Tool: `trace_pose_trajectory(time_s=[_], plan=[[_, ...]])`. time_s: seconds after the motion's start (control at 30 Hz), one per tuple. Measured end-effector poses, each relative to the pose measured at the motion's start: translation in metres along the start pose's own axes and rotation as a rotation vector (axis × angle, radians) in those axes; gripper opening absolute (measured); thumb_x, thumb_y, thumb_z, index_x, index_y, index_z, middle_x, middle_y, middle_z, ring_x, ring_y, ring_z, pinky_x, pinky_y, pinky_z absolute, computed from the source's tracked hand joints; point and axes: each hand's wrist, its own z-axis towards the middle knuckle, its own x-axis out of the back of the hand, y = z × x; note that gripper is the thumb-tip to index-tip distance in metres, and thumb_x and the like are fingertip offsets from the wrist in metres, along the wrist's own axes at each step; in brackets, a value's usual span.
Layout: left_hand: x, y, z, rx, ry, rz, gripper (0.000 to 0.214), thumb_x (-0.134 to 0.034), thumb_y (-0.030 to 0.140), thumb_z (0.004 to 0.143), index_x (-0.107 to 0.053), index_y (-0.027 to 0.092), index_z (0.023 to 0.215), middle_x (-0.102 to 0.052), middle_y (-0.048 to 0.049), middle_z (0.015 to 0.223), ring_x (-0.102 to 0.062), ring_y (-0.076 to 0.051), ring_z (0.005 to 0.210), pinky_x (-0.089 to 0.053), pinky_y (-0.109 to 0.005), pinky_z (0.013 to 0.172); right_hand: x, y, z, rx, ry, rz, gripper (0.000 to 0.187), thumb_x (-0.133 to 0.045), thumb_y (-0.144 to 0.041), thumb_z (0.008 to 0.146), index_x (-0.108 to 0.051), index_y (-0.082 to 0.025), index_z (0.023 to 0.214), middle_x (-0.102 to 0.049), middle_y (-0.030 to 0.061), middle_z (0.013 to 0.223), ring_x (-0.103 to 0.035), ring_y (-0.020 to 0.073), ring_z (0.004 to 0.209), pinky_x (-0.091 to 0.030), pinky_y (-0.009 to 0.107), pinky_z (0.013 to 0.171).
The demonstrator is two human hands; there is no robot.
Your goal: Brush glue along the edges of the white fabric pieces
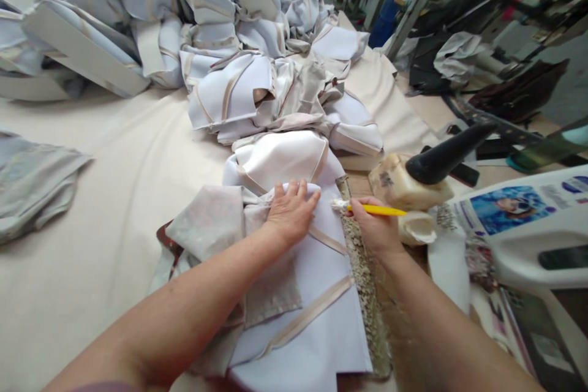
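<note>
- Left hand [291, 211] is spread flat on the white piece [324, 272], lower centre of frame
- Right hand [376, 229] is pinching a brush [383, 210], bristles by the piece's right edge
- Looks like edge-brushing tbh; next stroke probably wants that edge held flat

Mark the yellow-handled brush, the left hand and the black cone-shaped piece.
Yellow-handled brush [380, 210]: head view, on the handle.
Left hand [290, 211]: head view, on the back of the hand.
Black cone-shaped piece [446, 157]: head view, on its side.
</note>
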Motion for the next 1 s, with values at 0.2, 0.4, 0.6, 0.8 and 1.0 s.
trace_pose_trajectory(time_s=[0.2, 0.4, 0.6, 0.8, 1.0], plan=[[-0.003, 0.000, -0.001, -0.010, 0.031, -0.032, 0.045, -0.051, 0.035, 0.086, -0.047, 0.025, 0.130, -0.042, -0.0161, 0.137, -0.038, -0.035, 0.122, -0.028, -0.057, 0.095, 0.021, 0.003, -0.041, 0.082, -0.164, -0.236, 0.029, -0.053, -0.042, 0.076, -0.057, -0.021, 0.055, -0.058, -0.0017, 0.053, -0.054, 0.0140, 0.052, -0.039, 0.025, 0.054], [-0.002, 0.000, -0.003, -0.017, 0.042, -0.022, 0.041, -0.044, 0.030, 0.089, -0.047, 0.023, 0.129, -0.042, -0.0167, 0.138, -0.038, -0.036, 0.122, -0.028, -0.057, 0.094, 0.001, -0.009, 0.005, 0.151, -0.059, -0.241, 0.030, -0.054, -0.042, 0.073, -0.058, -0.020, 0.053, -0.059, -0.0001, 0.051, -0.054, 0.0149, 0.051, -0.039, 0.026, 0.053], [-0.003, 0.000, -0.004, -0.020, 0.051, -0.033, 0.041, -0.044, 0.029, 0.089, -0.047, 0.023, 0.130, -0.042, -0.0162, 0.138, -0.039, -0.035, 0.123, -0.028, -0.056, 0.095, -0.005, -0.004, 0.005, 0.122, -0.018, -0.180, 0.029, -0.054, -0.041, 0.075, -0.059, -0.019, 0.057, -0.059, 0.0004, 0.052, -0.055, 0.0147, 0.053, -0.042, 0.026, 0.056], [-0.003, 0.000, -0.004, -0.018, 0.077, -0.046, 0.040, -0.044, 0.029, 0.090, -0.050, 0.022, 0.128, -0.044, -0.0167, 0.137, -0.040, -0.036, 0.122, -0.028, -0.056, 0.094, 0.022, -0.007, -0.038, 0.058, -0.185, -0.341, 0.033, -0.052, -0.043, 0.075, -0.052, -0.021, 0.049, -0.053, -0.0018, 0.044, -0.049, 0.0135, 0.044, -0.037, 0.025, 0.048], [-0.004, 0.001, -0.005, -0.019, 0.099, -0.023, 0.040, -0.046, 0.030, 0.089, -0.051, 0.022, 0.127, -0.044, -0.0170, 0.137, -0.039, -0.036, 0.122, -0.029, -0.056, 0.094, 0.019, -0.009, -0.032, 0.071, -0.181, -0.300, 0.031, -0.052, -0.042, 0.075, -0.054, -0.020, 0.054, -0.058, -0.0002, 0.051, -0.053, 0.0145, 0.051, -0.041, 0.025, 0.054]])
